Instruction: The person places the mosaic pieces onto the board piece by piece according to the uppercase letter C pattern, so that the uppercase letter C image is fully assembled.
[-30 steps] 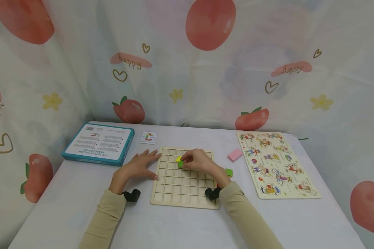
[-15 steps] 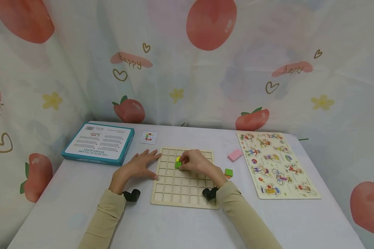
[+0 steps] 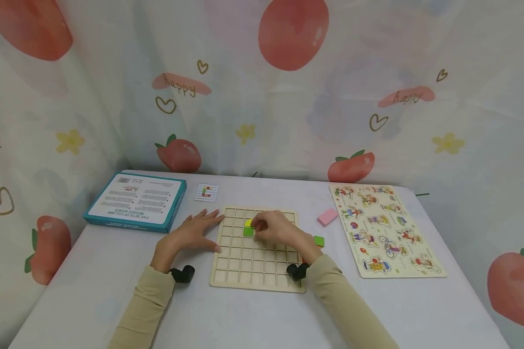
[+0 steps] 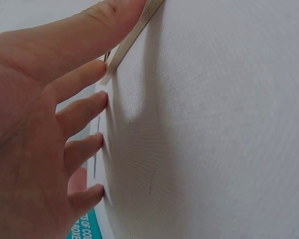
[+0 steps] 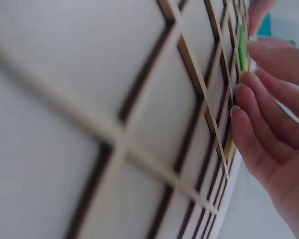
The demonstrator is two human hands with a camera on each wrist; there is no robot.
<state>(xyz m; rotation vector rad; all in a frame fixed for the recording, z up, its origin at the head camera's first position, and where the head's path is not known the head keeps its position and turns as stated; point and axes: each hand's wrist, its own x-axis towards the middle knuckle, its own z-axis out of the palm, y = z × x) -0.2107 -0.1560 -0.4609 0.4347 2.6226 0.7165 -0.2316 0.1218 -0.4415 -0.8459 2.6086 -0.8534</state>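
A light wooden grid board lies flat on the white table. My right hand is over its upper middle, thumb and fingertips pinching at the right edge of a green block that sits in one of the cells. Right behind that block is a yellow block, partly covered by the fingers. In the right wrist view the fingertips meet the edge of the green block. My left hand rests with spread fingers at the board's left edge, its thumb against the side.
A pattern card lies behind the board, with a teal box to its left. Right of the board are a pink block and another green block. Farther right lies a picture puzzle board. A patterned curtain hangs behind the table.
The green block, earlier tilted in my right hand's fingertips, has come down level into a cell in front of the yellow block. The left hand has kept its place.
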